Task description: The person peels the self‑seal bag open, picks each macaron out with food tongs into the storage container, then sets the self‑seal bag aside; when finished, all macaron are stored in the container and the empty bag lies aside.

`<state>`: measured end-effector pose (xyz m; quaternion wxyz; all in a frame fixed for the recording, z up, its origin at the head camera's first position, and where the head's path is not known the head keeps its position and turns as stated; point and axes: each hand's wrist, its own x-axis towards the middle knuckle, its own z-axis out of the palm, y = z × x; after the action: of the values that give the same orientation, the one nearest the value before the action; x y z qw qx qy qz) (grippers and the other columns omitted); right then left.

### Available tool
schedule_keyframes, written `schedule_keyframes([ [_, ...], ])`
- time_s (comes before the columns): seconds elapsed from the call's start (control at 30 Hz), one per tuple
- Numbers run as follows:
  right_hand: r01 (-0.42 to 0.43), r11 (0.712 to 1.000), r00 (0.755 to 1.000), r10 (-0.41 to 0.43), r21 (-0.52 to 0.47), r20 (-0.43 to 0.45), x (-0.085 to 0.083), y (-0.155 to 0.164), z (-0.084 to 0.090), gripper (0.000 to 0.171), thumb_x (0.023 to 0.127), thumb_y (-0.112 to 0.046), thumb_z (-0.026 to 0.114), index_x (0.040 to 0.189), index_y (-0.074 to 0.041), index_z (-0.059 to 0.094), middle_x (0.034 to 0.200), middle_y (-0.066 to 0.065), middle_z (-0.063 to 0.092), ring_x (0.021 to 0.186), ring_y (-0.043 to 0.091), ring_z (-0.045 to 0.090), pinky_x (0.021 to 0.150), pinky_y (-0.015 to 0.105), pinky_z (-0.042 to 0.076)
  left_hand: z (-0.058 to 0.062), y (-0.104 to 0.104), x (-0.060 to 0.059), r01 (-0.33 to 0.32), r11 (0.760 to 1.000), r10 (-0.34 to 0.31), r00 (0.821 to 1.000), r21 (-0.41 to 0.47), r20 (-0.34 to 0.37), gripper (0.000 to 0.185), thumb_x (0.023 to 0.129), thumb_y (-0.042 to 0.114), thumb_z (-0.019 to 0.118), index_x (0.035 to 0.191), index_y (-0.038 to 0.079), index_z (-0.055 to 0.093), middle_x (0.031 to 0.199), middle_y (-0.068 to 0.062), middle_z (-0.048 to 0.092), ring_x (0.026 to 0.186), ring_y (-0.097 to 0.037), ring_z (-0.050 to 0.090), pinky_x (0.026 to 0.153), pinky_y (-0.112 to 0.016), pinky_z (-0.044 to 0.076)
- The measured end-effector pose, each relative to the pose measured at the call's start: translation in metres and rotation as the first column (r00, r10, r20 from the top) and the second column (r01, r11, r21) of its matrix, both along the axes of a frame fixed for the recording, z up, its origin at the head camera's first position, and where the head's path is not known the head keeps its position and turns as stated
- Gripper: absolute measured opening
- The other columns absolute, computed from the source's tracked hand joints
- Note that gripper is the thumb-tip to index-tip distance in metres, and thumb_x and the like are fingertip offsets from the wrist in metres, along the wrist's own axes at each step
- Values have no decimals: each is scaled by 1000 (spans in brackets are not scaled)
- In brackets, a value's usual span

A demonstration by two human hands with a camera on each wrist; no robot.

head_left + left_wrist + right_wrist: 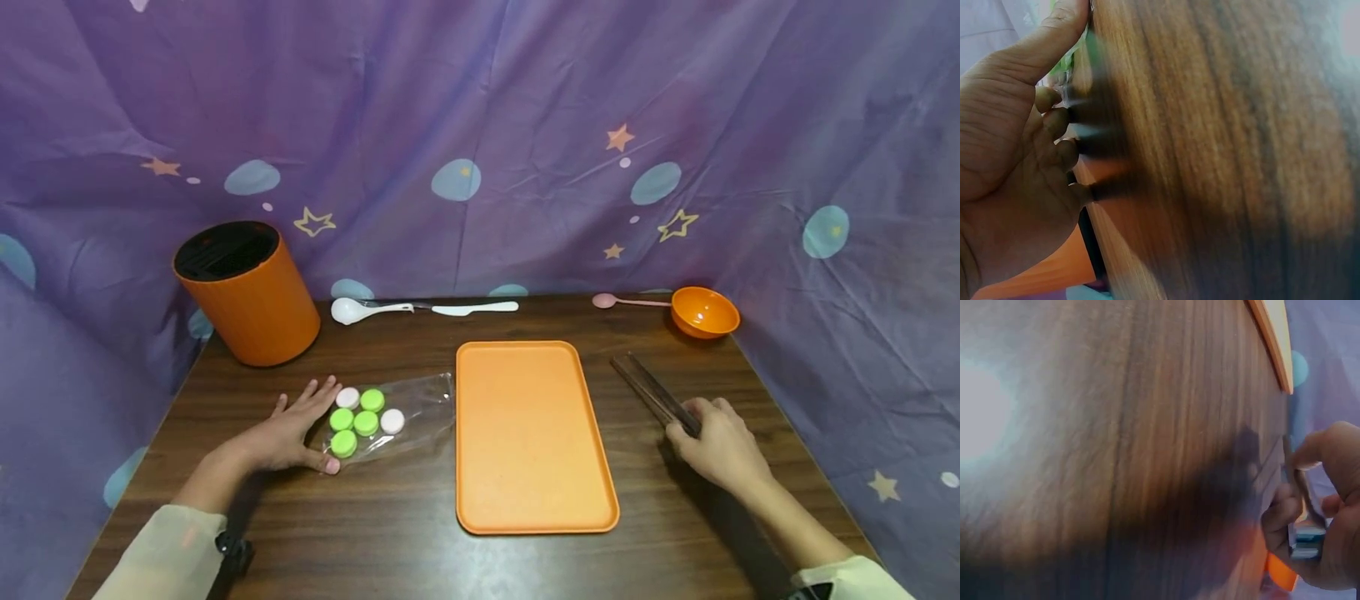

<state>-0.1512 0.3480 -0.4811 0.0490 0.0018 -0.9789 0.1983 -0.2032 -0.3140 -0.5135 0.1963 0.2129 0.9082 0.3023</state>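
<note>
My left hand (288,429) is spread at the left end of a clear plastic bag (427,404), thumb and fingertips at its edge. Several round green pieces (366,423) and white pieces (392,421), like small bottle caps, lie at that end. The left wrist view shows the same hand (1016,144) with its palm turned sideways, close over the wood. My right hand (720,446) grips metal tongs (652,387) by their near end, the two arms pointing away to the left. In the right wrist view, fingers curl round the tongs' strip (1302,487).
An orange tray (532,442) lies mid-table, right of the bag. An orange knife block (255,300) stands back left. Along the back lie a white ladle (348,311), a white knife (476,308), a pink spoon (604,301) and an orange bowl (705,312), before a purple curtain (480,125).
</note>
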Motion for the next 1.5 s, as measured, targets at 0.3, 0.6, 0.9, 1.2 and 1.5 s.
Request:
schedule_keyframes([
  [0.3,-131,991,969,123,-23,-217,-11,-25,16,46,105,-37,78,129,2,74,77,6,72,72,24,67,71,54,59,21,9,8,-19,1000,18,999,22,40,139,79,61,92,178,6,12,184,-27,-3,167,-57,-15,121,-87,-18],
  [0.6,-432,898,829,432,85,-356,-30,-55,31,31,95,-19,88,122,-6,79,84,-5,75,71,8,62,64,34,55,9,5,3,-21,999,21,1000,-24,22,142,76,69,90,179,10,12,186,-23,-3,169,-54,-13,124,-86,-14],
  [0.9,-558,793,729,609,244,-312,-42,-95,40,38,94,-25,89,126,-8,79,95,1,79,75,12,72,65,37,61,1,3,0,-11,999,11,1000,-30,6,140,77,66,91,179,10,13,186,-23,-1,170,-54,-11,123,-87,-13],
  [1.2,-640,711,683,700,291,-210,-51,-135,39,34,99,-36,84,126,-15,79,76,-10,61,63,1,51,58,25,49,0,-1,-1,-12,999,12,1000,-39,-14,141,76,71,89,179,10,14,186,-22,0,170,-54,-9,124,-87,-12],
  [1.5,-675,643,627,759,362,-178,-54,-173,32,36,101,-42,80,127,-16,78,85,-5,70,63,6,58,55,30,54,5,3,1,1,1000,-1,1000,-4,-8,139,78,67,89,178,8,14,186,-23,-1,169,-54,-12,123,-87,-14],
])
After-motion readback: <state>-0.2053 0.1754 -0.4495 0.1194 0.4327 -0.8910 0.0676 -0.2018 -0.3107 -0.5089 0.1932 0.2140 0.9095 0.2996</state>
